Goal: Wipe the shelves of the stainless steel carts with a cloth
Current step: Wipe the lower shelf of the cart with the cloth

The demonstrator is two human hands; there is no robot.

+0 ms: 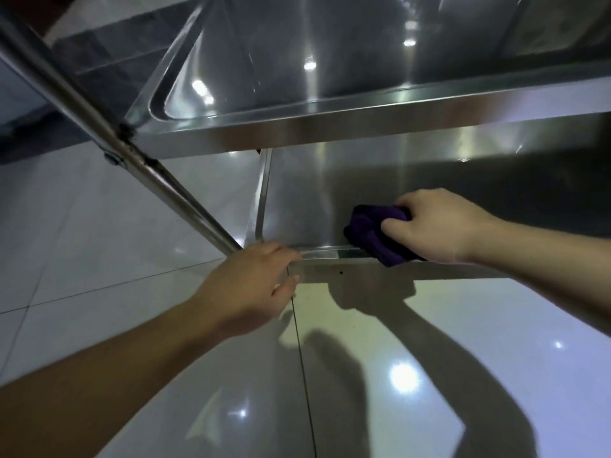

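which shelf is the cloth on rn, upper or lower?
The lower shelf. The right hand holds the purple cloth at its front edge, under the upper shelf, which has nothing on it.

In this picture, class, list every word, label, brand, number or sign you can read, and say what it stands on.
None can be read: the stainless steel cart shelves, the purple cloth and the glossy tiled floor show no writing, only reflections.

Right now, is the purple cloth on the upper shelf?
No, the right hand holds the purple cloth on the lower stainless steel shelf, at its front edge.
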